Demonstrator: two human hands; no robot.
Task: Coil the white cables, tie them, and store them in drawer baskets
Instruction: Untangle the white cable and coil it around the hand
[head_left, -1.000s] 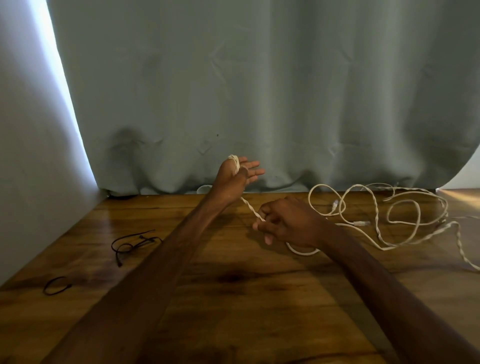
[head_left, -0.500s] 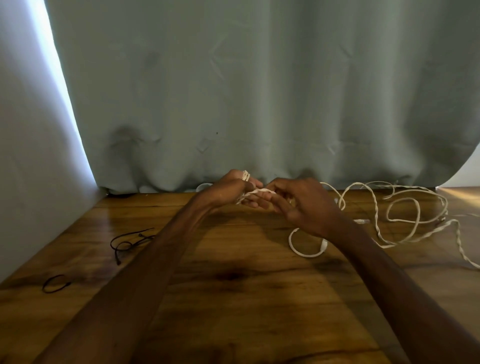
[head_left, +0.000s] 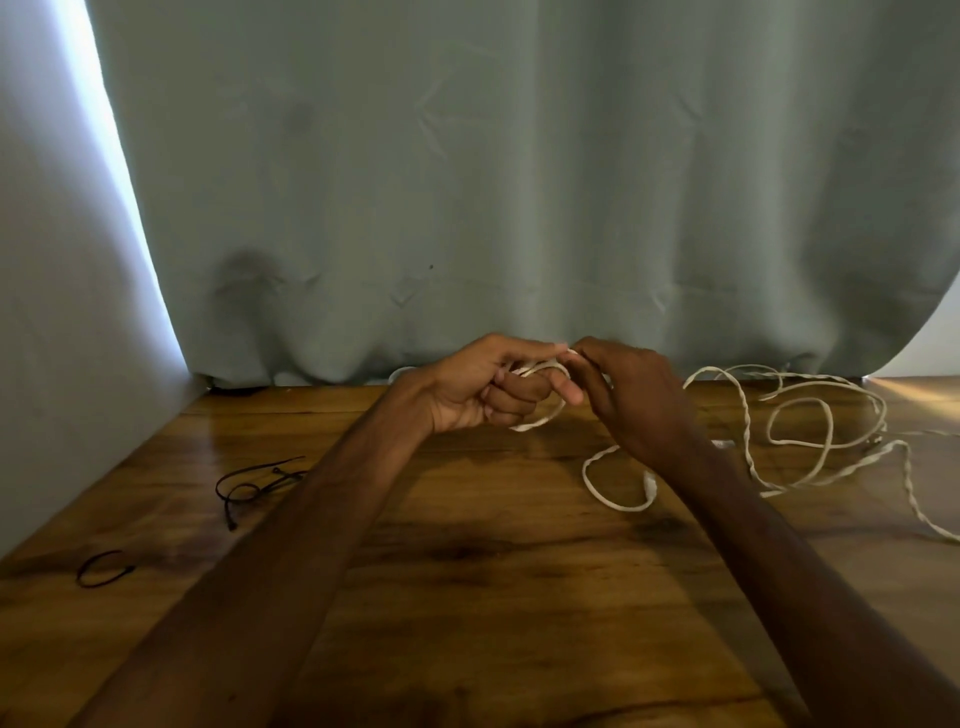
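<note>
The left hand (head_left: 475, 387), raised above the glossy brown wooden table (head_left: 467, 571), had its fingers curled round a small loop of the white twisted cable (head_left: 621, 507), while the right hand (head_left: 636, 400) pinched the strand at the left fingertips. The loose rest sprawled in loops to the right, lying mostly left-to-right along the table's far edge, its tail trailing toward the near right

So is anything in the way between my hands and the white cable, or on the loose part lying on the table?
Nothing visible. Left hand and right hand both grip the white cable; its loose loops lie uncovered on the wooden table, right. The black cable ties lie far left. No drawer baskets in view.
</note>
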